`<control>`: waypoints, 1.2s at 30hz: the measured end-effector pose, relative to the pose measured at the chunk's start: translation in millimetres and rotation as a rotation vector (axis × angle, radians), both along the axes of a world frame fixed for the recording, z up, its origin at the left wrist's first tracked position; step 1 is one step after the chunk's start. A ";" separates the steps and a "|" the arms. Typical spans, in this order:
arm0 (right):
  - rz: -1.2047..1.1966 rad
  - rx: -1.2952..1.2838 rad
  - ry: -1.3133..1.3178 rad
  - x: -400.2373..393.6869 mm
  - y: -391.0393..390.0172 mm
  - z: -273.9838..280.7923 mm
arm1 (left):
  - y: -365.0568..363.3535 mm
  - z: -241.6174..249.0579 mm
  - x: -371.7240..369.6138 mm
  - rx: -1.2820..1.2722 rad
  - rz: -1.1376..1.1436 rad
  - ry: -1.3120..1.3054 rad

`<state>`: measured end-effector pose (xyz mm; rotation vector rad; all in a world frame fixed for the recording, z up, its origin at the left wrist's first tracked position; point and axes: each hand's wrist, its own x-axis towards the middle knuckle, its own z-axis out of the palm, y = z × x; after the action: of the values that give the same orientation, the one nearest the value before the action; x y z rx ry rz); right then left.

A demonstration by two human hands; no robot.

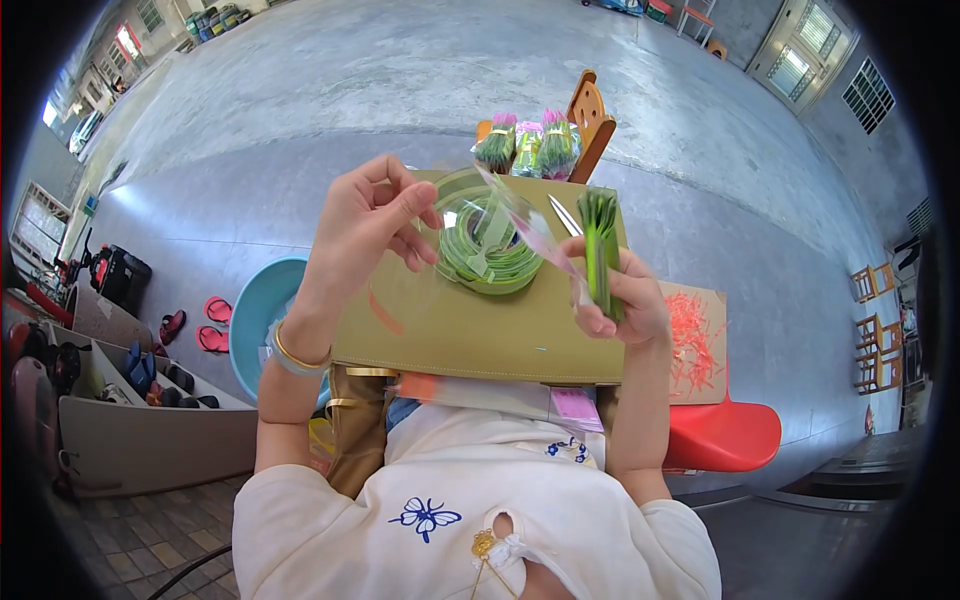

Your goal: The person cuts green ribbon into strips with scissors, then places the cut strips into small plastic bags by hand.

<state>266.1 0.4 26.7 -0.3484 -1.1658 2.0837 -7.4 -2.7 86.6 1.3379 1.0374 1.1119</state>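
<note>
Two hands, raised well apart: left hand (385, 213) with bent fingers, any grip indiscernible; right hand (637, 295) clamped on green strip bundle (599, 250); green coil (490, 278) between them, on olive tabletop (480, 345).

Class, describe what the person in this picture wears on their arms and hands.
The left hand and right hand wear no gloves. The left sleeve and right sleeve are white and short, leaving the forearms uncovered. A gold-coloured bangle circles the left wrist, with a pale band beside it; the right wrist shows no jewellery.
</note>
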 end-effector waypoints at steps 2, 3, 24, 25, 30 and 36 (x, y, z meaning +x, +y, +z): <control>0.151 -0.006 -0.152 -6.0 -5.6 2.5 | 6.3 -11.0 2.4 0.086 0.133 -0.118; 0.187 0.031 -0.236 -12.9 -5.5 5.3 | 7.0 -15.4 7.4 0.091 0.167 -0.145; -0.266 -0.103 -0.405 -57.9 9.1 -10.4 | 22.0 -72.2 25.6 0.157 0.152 -0.100; -0.201 -0.088 -0.432 -57.9 6.1 -12.5 | 23.3 -74.4 27.1 0.168 0.196 -0.100; -0.241 0.165 -0.823 -71.3 -2.5 -16.3 | 23.0 -81.4 34.3 0.348 0.384 0.346; -0.226 -0.381 -0.174 -83.1 11.8 -29.8 | 22.6 -102.6 54.6 0.872 0.497 0.530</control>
<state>183.0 12.2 -3.1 -0.8163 -0.7745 2.0956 47.1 20.0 -16.0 2.2223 1.3810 1.7511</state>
